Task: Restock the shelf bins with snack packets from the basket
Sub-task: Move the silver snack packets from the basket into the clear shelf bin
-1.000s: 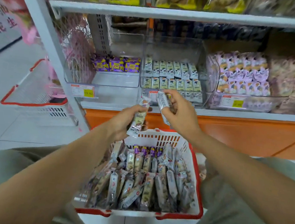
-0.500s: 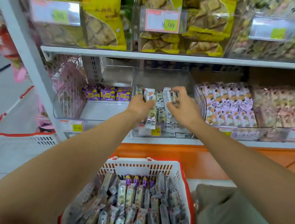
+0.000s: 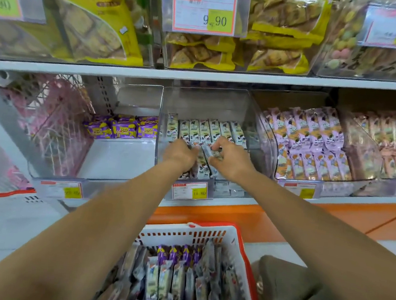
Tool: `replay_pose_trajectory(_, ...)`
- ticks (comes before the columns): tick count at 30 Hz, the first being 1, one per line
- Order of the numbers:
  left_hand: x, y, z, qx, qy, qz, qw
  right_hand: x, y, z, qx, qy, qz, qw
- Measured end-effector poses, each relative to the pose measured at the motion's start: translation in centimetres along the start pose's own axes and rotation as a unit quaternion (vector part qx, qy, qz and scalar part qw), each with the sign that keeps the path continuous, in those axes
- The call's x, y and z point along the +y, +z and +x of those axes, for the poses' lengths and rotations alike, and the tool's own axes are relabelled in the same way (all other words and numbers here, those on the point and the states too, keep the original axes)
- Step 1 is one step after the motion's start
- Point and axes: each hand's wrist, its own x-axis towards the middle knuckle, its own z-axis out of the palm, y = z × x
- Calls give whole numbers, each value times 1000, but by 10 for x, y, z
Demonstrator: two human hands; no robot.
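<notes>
Two packets are at the middle bin (image 3: pixel 212 102): your right grip (image 3: pixel 230 163) pinches one packet (image 3: pixel 212 152) between thumb and fingertips, and your left grip (image 3: pixel 179 154) curls round a second packet (image 3: pixel 199 168), both over the front row. The back row, at 12 o'clock from your hands, stands filled. Many packets lie in the basket (image 3: pixel 182 234) at 6 o'clock, so most restocking appears left. Clear bin walls hem your hands at 3 and 9 o'clock; open room lies overhead, below the shelf board (image 3: pixel 200 75). Few purple packets (image 3: pixel 120 128) sit in the bin at 9 o'clock.
</notes>
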Motion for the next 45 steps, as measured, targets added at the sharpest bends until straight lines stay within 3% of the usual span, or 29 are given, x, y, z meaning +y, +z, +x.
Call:
replay_pose_trajectory(5, -2, -10, -9, 18, 48, 63, 997, -12, 4, 0, -27, 22, -2, 999)
replay_pose_trajectory(10, -9, -30, -29, 170, 248, 33, 953, -28, 12, 1, -78, 86, -17, 993)
replay_pose_trajectory(12, -16, -38, -31, 220, 288, 62, 930, -34, 15, -1, -77, 95, -41, 992)
replay_pose_trajectory(15, -28, -50, -22, 238, 234, 107, 937, -38, 21, -2, -59, 92, -44, 993)
replay_pose_trajectory(20, -42, -62, -8, 77, 131, 26, 988, -38, 20, 9, 32, 58, 12, 998)
replay_pose_trajectory(23, -43, -61, 1, 51, 125, 3, 991, -43, 14, 31, 67, 44, 26, 996)
replay_pose_trajectory(30, -43, -64, 21, 77, 153, 8, 985, -48, 27, 84, 83, 48, -5, 995)
replay_pose_trajectory(41, -43, -61, 16, 89, 178, 61, 978, -46, 43, 88, -8, 20, -4, 1000)
replay_pose_trajectory(45, -45, -63, 10, 88, 205, 126, 967, -44, 37, 79, -36, 0, -6, 999)
